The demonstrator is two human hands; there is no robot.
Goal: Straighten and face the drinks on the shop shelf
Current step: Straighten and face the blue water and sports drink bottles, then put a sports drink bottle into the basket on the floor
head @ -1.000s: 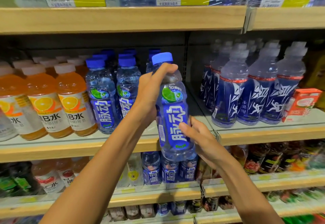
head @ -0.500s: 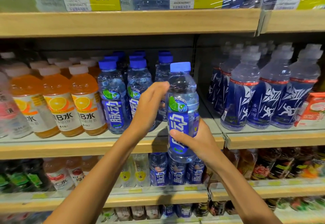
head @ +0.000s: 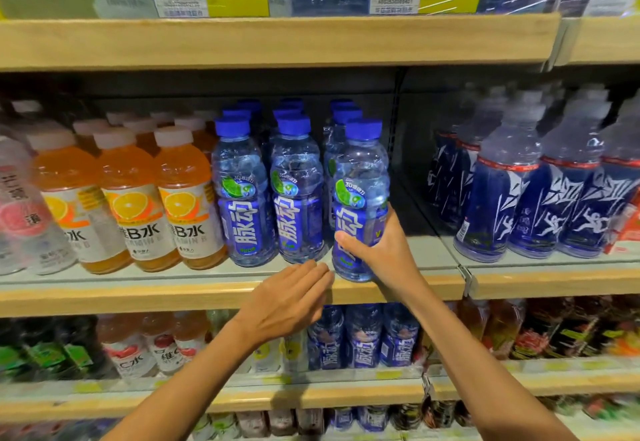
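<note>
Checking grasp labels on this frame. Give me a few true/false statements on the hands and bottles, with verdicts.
1. The right hand grips the front blue-capped bottle around its label. True.
2. The left hand holds a second bottle. False: it is open and holds nothing, in front of the shelf edge.
3. The orange drinks have blue caps. False: their caps are white.
4. The orange drinks stand to the left of the gripped bottle. True.
</note>
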